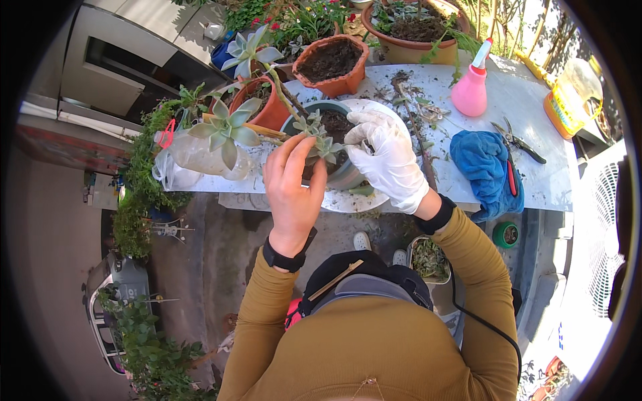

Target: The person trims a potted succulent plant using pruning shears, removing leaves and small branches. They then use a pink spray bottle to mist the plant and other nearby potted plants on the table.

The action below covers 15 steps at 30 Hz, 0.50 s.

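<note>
A grey-green round pot (346, 176) with dark soil stands on a white round turntable or board (383, 196) at the table's front edge. Small succulent rosettes (321, 138) grow over the soil. My bare left hand (293, 183) has its fingers and thumb around these rosettes at the pot's left side. My right hand (388, 158), in a soiled white glove, is at the pot's right rim with curled fingers; whether anything is in them is hidden. Long stems with large succulent rosettes (231, 128) lean out to the left and back.
An orange pot of soil (331, 65) stands behind. A plastic bottle (210, 155) lies on the left. To the right are a pink spray bottle (470, 92), a blue cloth (479, 158), pruning shears (519, 143) and a yellow jug (569, 110). Cut twigs (416, 120) litter the tabletop.
</note>
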Each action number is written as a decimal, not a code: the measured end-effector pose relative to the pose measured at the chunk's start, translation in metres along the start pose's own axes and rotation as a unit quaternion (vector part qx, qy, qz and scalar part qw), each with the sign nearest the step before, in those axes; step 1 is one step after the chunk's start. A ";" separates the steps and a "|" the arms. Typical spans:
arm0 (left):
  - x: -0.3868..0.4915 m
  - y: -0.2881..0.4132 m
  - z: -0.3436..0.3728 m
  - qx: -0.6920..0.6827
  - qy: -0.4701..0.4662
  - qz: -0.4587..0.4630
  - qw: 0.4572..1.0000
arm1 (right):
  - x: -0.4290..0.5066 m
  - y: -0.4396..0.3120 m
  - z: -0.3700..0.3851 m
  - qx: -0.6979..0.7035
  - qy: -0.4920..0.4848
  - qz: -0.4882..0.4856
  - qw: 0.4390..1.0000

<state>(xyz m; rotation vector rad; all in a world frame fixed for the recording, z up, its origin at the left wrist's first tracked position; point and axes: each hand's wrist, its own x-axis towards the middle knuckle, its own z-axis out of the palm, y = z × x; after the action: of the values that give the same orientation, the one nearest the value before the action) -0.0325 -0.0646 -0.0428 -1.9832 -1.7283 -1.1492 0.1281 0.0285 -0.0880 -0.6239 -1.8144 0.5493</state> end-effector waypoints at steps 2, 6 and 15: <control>0.000 0.000 -0.001 -0.008 0.003 -0.012 1.000 | 0.000 -0.006 -0.001 0.022 0.018 -0.004 1.000; -0.003 0.000 -0.005 0.011 -0.007 -0.006 1.000 | -0.006 -0.020 -0.005 0.035 0.005 0.071 0.997; -0.004 -0.001 -0.007 -0.005 0.013 -0.015 1.000 | 0.000 -0.029 -0.015 0.376 -0.047 0.393 0.838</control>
<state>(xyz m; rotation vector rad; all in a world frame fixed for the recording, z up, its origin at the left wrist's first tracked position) -0.0358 -0.0715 -0.0412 -1.9457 -1.7492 -1.1903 0.1380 0.0076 -0.0650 -0.7639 -1.1891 1.7660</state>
